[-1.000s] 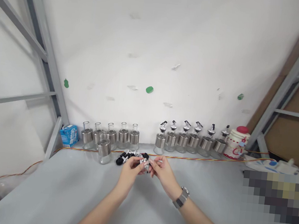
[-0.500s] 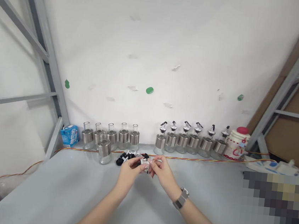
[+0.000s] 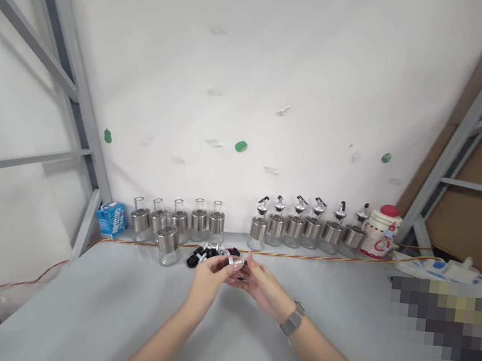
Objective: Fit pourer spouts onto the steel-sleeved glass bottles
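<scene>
My left hand pinches a small silver and black bottle pourer between thumb and fingertips, just above the table. My right hand closes around the pourer's other end, its thumb raised near the dark tip, and its fingers partly hide the piece. Behind my left fingers lies a heap of loose pourers, black and silver. To the left of that heap stands a glass bottle with a steel band and an uncapped neck.
Several open glass bottles line the wall at left beside a blue carton. Several bottles fitted with pourers stand at right, followed by a white jar with a red lid. A twisted cable crosses the grey table.
The pourer has turned in my hands and its silver body and dark tip now show. My right hand has rolled over, with its fingers lower beneath the piece.
</scene>
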A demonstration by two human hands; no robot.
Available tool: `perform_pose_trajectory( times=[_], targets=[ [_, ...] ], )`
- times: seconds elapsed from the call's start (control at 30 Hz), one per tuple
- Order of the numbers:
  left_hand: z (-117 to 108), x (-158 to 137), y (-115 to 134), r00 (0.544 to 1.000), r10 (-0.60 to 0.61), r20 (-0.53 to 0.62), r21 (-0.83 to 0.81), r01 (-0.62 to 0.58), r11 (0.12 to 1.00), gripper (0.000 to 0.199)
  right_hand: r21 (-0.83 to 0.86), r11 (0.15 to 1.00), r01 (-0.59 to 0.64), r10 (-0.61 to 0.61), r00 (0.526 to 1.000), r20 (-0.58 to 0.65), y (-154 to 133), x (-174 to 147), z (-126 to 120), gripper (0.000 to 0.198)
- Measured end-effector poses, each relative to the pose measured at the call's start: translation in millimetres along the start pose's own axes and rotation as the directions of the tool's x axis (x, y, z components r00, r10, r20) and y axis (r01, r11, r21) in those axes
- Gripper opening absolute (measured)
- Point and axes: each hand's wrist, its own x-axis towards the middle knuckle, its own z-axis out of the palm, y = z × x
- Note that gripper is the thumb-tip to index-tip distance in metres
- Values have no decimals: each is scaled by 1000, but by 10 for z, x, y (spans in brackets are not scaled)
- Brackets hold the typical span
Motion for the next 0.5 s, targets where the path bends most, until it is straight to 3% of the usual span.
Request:
perform_pose_trajectory(
  times=[0.5],
  targets=[
    [23,-62,14,996,83,34,82,-86,993,30,-21,1000,-1,1,1000,23,-1,-4,-100,28]
  ],
)
